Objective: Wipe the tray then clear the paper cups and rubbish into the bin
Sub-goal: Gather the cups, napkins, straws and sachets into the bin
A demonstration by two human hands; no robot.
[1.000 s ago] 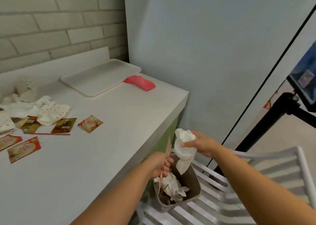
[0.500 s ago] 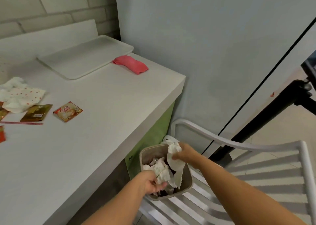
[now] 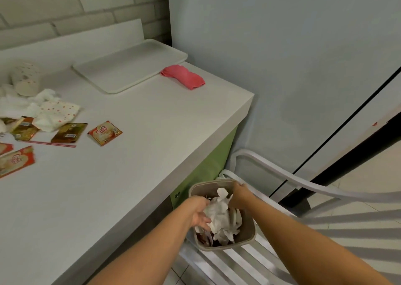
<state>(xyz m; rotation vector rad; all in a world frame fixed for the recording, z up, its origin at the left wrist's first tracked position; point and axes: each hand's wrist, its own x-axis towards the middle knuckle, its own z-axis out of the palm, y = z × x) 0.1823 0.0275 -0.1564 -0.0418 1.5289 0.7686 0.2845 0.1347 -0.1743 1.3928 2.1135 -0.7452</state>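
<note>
A small grey bin point(image 3: 248, 238) stands on a white slatted chair beside the counter, filled with crumpled white tissue point(image 3: 219, 217). Both my hands are down inside it. My left hand point(image 3: 200, 212) rests on the tissue with loose fingers. My right hand point(image 3: 240, 194) reaches in from the far rim, and its fingers pinch the top of the tissue wad. On the counter lie the white tray point(image 3: 130, 72), a pink cloth point(image 3: 184, 79) next to it, a dotted paper cup point(image 3: 27, 80) on its side and a flattened dotted cup point(image 3: 56, 115).
Coffee sachets point(image 3: 105, 133) and a thin red-and-white straw point(image 3: 50, 143) are scattered at the counter's left, with more tissue point(image 3: 13, 104) behind them. The white chair point(image 3: 325, 221) fills the lower right. A pale wall rises right behind the bin, and the green cabinet side is to its left.
My right hand has lowered the tissue wad from above the bin down into it. The wooden stick has left my left hand, which now lies on the rubbish.
</note>
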